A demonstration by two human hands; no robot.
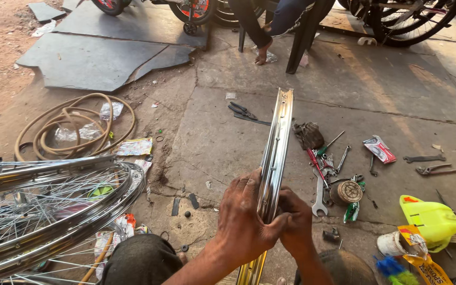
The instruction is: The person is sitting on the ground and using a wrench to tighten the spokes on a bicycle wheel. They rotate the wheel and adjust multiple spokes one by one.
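Cracked concrete floor (222,142) of an open workshop, reddish dirt off at the far left, and we start there with two spoked bicycle wheels (48,211) stacked at the left edge, chrome rims catching the light. Just beyond them, a coil of tan hose (72,126) lies on the ground with scraps of clear plastic in and around it, and dark flat slabs (101,58) sit further back. Moving to the centre, here's the action: a bare chrome bicycle rim (276,142) stands upright, edge-on to the camera, rising from between the person's knees. The left hand (244,216) is wrapped around its near side, fingers spread and thumb pressed against the metal, and the right hand (294,221) grips it from the other side, fingers curled tight around the channel. Behind the rim, a pair of dark pliers (243,111) rests on the floor. To the right, a scatter of wrenches and screwdrivers (325,169) beside a round tin (347,191), then a small red-and-white packet (380,149), more pliers (435,169), and a yellow plastic container (431,219) at the far right. Up top, another person's foot (262,53) beside a dark chair leg.
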